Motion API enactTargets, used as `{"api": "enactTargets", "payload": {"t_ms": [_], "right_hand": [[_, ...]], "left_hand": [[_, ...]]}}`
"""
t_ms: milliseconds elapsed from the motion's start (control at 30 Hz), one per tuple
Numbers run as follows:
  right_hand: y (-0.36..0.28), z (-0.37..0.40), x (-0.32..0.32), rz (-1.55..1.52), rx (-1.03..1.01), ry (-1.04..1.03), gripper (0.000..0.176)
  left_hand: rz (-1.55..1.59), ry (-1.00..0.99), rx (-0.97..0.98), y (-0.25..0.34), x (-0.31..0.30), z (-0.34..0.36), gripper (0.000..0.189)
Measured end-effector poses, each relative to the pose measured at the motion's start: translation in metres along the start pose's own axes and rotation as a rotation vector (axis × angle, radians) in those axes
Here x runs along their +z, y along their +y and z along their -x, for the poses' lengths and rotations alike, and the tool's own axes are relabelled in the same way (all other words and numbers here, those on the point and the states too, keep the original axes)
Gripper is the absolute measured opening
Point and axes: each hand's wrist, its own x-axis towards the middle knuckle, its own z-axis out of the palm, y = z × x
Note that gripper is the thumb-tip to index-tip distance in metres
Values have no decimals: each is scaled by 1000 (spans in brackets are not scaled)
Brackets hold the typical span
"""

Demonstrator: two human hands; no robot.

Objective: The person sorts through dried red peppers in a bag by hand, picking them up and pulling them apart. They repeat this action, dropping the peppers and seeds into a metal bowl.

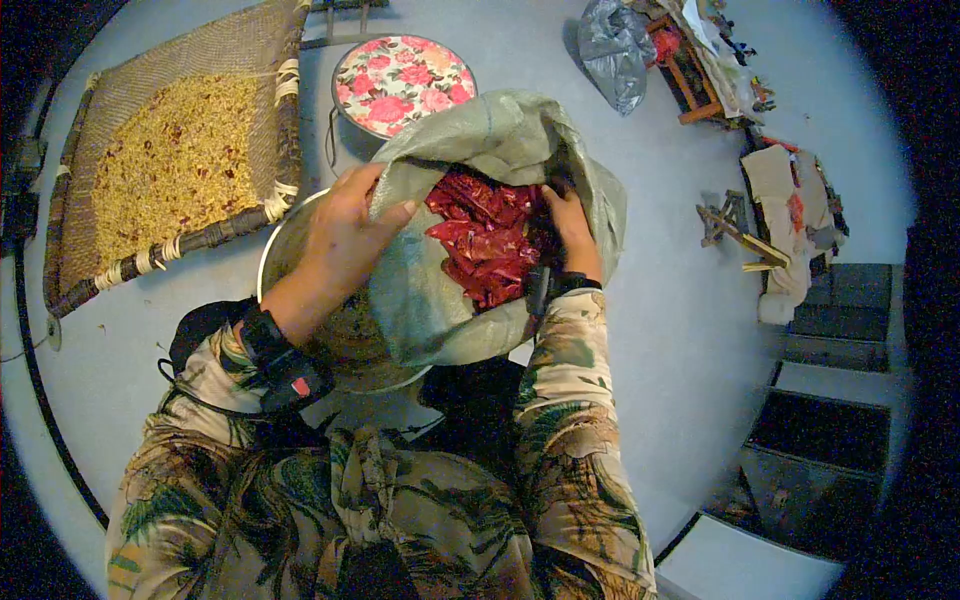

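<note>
A pale green woven sack [430, 300] is held open in front of me, with dark red dried peppers [488, 235] inside it. My left hand [342, 235] grips the sack's left rim, the thumb lying over the edge. On the right, my right hand [572, 228] reaches inside the sack's mouth beside the peppers; its fingertips are partly hidden, and what they hold cannot be made out. Under the sack's left side is a large round metal basin [275, 262], mostly covered by the sack and my left arm.
A woven tray [110, 115] of yellow grains with red bits lies at the upper left. Behind the sack stands a round floral-topped stool [405, 85]. A grey plastic bag [615, 60] and a wooden frame [690, 75] are at the upper right. Dark steps [835, 320] are at right.
</note>
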Motion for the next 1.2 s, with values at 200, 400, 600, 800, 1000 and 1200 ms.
{"api": "enactTargets", "payload": {"t_ms": [200, 400, 600, 800, 1000, 1200], "right_hand": [[-53, -1, 3, -376, -155, 119, 65], [5, -32, -10, -422, -16, 280, 57], [25, 30, -2, -36, -67, 52, 55], [-25, 37, -10, -96, 397, -186, 72], [-27, 27, 18, 160, 120, -28, 94], [-51, 52, 36, 431, -207, -20, 65]], "left_hand": [[50, -42, -70, -11, 2, -1, 42], [-2, -217, -174, 17, -8, -3, 37], [102, -169, -116, 7, -3, -4, 35], [12, -233, -202, 36, -24, -10, 36], [56, -108, -75, 1, -6, -16, 32], [211, -36, -81, -3, -1, -24, 29]]}}
